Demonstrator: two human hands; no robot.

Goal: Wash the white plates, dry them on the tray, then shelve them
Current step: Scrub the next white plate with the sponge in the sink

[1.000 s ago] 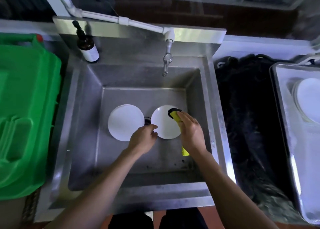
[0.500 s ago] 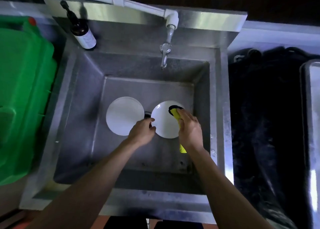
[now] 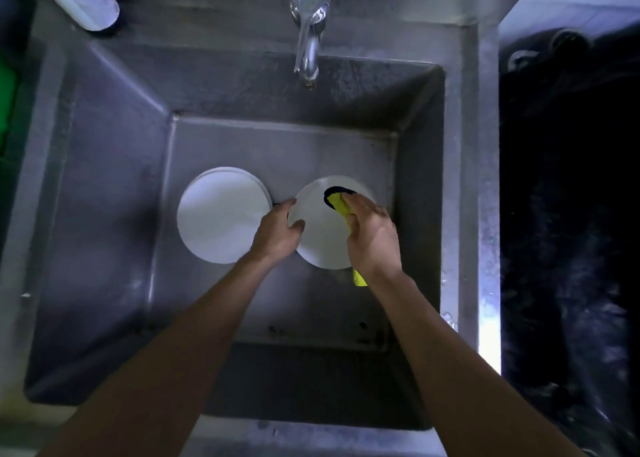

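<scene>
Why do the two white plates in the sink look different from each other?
The right plate is being held: the left hand grips its edge and the right hand presses a yellow cloth on it. The left plate lies alone, untouched. The right plate is partly hidden by hands and cloth; the left plate shows almost whole. Both are round, white, and inside the metal sink.

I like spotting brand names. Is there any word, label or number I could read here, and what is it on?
None can be read.
Bottle at top left: pale label, no legible print.
Tap, sink, both plates and the yellow cloth: no writing visible.
</scene>
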